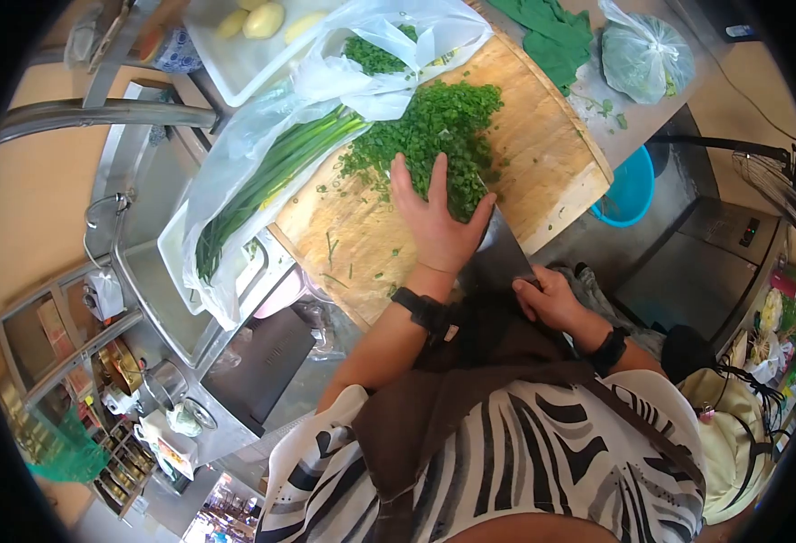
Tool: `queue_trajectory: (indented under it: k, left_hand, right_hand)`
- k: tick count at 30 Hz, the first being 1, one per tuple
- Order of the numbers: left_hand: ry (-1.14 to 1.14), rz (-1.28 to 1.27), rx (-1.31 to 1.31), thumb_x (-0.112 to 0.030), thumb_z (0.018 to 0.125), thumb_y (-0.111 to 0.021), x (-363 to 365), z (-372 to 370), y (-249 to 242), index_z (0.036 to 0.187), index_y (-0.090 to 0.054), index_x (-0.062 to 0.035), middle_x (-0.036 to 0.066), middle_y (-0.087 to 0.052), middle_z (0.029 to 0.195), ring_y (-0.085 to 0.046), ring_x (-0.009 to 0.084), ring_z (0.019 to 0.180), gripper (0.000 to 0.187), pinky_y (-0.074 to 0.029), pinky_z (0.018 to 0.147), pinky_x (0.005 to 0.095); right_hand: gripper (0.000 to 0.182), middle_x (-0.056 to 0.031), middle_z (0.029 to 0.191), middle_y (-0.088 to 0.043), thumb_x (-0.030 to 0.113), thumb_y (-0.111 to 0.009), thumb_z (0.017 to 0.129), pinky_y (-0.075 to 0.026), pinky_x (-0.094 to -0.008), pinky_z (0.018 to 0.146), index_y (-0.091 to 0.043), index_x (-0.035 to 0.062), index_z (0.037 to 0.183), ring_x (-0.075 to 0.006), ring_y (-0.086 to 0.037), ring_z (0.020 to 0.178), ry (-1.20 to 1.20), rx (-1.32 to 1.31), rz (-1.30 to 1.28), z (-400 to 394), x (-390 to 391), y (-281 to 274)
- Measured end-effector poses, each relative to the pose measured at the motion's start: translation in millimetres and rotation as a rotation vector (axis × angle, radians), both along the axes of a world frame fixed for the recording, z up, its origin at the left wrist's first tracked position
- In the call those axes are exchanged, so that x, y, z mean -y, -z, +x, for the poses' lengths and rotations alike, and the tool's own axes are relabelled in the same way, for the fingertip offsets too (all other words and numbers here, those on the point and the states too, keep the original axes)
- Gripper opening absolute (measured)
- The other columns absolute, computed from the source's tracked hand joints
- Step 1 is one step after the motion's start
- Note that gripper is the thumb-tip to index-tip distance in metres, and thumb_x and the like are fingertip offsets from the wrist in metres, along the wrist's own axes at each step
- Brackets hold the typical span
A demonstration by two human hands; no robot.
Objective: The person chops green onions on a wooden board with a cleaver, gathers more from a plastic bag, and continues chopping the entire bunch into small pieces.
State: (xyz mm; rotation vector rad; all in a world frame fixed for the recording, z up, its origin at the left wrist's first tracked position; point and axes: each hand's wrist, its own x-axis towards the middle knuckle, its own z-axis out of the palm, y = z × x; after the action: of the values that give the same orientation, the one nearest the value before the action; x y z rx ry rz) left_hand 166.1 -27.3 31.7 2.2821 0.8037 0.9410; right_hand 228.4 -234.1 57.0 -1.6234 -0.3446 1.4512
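Observation:
My left hand (438, 222) is spread with its fingers apart, resting against a heap of chopped green onions (425, 127) and the top of the blade. In my right hand (556, 300) is a cleaver (499, 249), its wide blade lying under part of the greens at the near edge of the wooden cutting board (543, 154). The handle is hidden in my fist. Left of the heap, whole green onions (280, 181) lie in a clear plastic bag (208, 199), and more chopped greens (380, 50) sit in a plastic bag at the board's far side.
A white tray (226, 86) with peeled potatoes (264, 20) stands at the far left, beside a metal sink (144, 262). At the far right are a green cloth (556, 41) and a tied bag of greens (647, 59). A blue bucket (631, 190) sits lower, right of the board.

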Motion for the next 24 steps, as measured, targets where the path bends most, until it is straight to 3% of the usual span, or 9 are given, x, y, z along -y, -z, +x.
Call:
queue_trajectory:
  k: [7, 10, 11, 13, 22, 24]
  left_hand:
    - [-0.036, 0.074, 0.032, -0.031, 0.072, -0.078, -22, 21, -47, 0.13, -0.05, -0.0062, 0.034, -0.028, 0.14, -0.029, 0.0531, 0.128, 0.069, -0.027, 0.105, 0.0599]
    - [-0.074, 0.113, -0.001, -0.024, 0.073, -0.078, -41, 36, -63, 0.128, -0.052, -0.0052, 0.03, -0.03, 0.14, -0.031, 0.0492, 0.127, 0.064, -0.028, 0.105, 0.0545]
    - [-0.097, 0.131, -0.044, -0.024, 0.074, -0.077, -48, 40, -64, 0.127, -0.053, -0.0049, 0.03, -0.031, 0.138, -0.032, 0.0492, 0.127, 0.062, -0.028, 0.104, 0.0546]
    - [-0.143, 0.169, -0.119, -0.025, 0.076, -0.075, -62, 49, -62, 0.124, -0.056, -0.0043, 0.031, -0.035, 0.135, -0.034, 0.0487, 0.124, 0.056, -0.03, 0.104, 0.0541]
    - [-0.123, 0.116, -0.26, -0.029, 0.076, -0.071, -100, 93, -46, 0.124, -0.056, -0.0028, 0.029, -0.037, 0.135, -0.033, 0.0479, 0.125, 0.057, -0.027, 0.105, 0.0546]
    - [-0.092, 0.094, -0.313, -0.03, 0.076, -0.071, -105, 108, -47, 0.124, -0.056, -0.0031, 0.029, -0.037, 0.135, -0.034, 0.0474, 0.125, 0.057, -0.028, 0.105, 0.054]
  right_hand:
    - [0.026, -0.0002, 0.053, -0.05, 0.02, -0.053, 0.095, -0.037, -0.0256, 0.044, -0.052, 0.0059, 0.074, -0.0082, -0.047, 0.046, -0.073, 0.042, 0.021, 32, -23, -29]
    - [0.03, -0.001, 0.051, -0.051, 0.022, -0.052, 0.095, -0.038, -0.0265, 0.044, -0.052, 0.0064, 0.069, -0.0092, -0.048, 0.045, -0.158, 0.064, 0.059, 57, -51, -49]
    - [0.03, -0.001, 0.051, -0.051, 0.022, -0.052, 0.095, -0.038, -0.0265, 0.044, -0.052, 0.0064, 0.069, -0.0092, -0.048, 0.045, -0.155, 0.071, 0.069, 65, -60, -50]
    - [0.016, -0.0035, 0.059, -0.05, 0.017, -0.052, 0.095, -0.04, -0.0265, 0.044, -0.051, 0.003, 0.089, -0.0116, -0.048, 0.046, -0.217, -0.075, 0.054, 82, -76, -50]
    - [0.018, -0.0044, 0.064, -0.049, 0.019, -0.055, 0.094, -0.037, -0.0285, 0.043, -0.047, 0.0058, 0.085, -0.0125, -0.043, 0.044, -0.081, -0.449, -0.005, 138, -117, -54]
    - [0.018, -0.0043, 0.064, -0.049, 0.019, -0.055, 0.094, -0.037, -0.0288, 0.043, -0.047, 0.006, 0.085, -0.0125, -0.044, 0.045, -0.061, -0.426, -0.029, 150, -121, -62]
